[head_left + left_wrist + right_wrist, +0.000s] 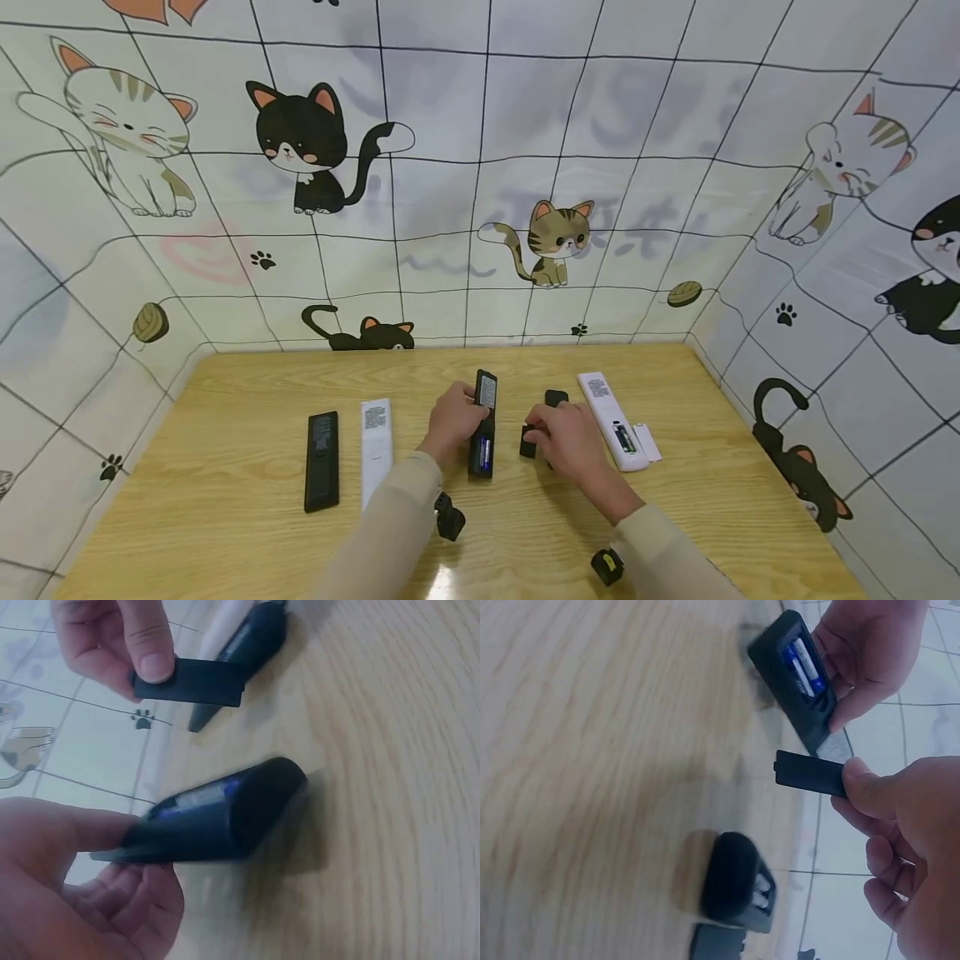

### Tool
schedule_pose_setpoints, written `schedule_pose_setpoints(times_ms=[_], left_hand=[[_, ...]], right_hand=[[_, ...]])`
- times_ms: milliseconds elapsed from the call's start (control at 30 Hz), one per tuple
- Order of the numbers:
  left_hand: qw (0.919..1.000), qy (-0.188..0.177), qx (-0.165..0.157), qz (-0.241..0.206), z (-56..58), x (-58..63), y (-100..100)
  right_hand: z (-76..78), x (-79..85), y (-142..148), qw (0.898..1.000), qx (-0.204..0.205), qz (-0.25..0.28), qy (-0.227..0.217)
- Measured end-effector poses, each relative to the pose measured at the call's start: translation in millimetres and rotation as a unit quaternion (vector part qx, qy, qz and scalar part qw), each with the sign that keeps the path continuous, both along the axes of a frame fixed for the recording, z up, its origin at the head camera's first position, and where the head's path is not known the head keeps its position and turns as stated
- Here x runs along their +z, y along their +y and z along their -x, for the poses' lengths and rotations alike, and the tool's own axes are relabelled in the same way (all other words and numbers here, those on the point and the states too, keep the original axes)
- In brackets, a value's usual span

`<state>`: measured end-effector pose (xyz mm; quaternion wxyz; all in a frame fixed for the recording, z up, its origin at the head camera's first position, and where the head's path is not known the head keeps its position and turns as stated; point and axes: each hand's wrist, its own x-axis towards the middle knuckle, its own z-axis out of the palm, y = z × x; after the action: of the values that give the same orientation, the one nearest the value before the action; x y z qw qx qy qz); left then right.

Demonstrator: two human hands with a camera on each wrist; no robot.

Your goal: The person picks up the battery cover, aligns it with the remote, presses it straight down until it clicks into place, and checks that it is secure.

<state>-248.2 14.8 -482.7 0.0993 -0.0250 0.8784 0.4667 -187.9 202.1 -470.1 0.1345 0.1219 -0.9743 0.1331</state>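
My left hand (pixel 453 423) grips a black remote control (pixel 482 425), back side up and lifted at a tilt. Its battery compartment is uncovered, and blue-and-silver batteries (pixel 804 667) lie inside. Between thumb and fingers, my right hand (pixel 572 440) pinches a small black battery cover (pixel 810 775), held apart from that remote. Beyond the right hand lies a second black remote (pixel 731 877), partly hidden by the hand in the head view, with its compartment uncovered. Beside it is another black cover (pixel 717 943).
At right lies a white remote (pixel 609 412) with an uncovered compartment, its white cover (pixel 647 442) alongside. To the left are a black remote (pixel 322 461) and a white remote (pixel 377 442), the latter partly behind my left sleeve. Cat-patterned cloth (pixel 435 200) walls the wooden table (pixel 247 433).
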Motion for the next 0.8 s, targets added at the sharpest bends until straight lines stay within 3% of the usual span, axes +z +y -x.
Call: schedule_pose_setpoints(times_ms=[200, 367, 633, 800], left_hand=[[0.9992, 0.01, 0.001, -0.038, -3.6, 11.8, -18.8], [0.9965, 0.02, 0.008, -0.081, -12.9, 15.3, -37.0], [0.9872, 0.031, -0.002, -0.156, -27.2, 5.7, -54.1], [0.9825, 0.054, -0.022, -0.177, -32.4, -5.0, -57.9]], right_hand=[[-3.4, 11.2, -9.0, 1.0, 0.004, 0.01, -0.014], [-9.3, 20.4, -21.7, 0.999, 0.036, 0.028, -0.01], [-19.4, 25.7, -44.2, 0.994, 0.099, 0.034, 0.031], [-20.1, 21.9, -55.4, 0.992, 0.114, 0.04, 0.025]])
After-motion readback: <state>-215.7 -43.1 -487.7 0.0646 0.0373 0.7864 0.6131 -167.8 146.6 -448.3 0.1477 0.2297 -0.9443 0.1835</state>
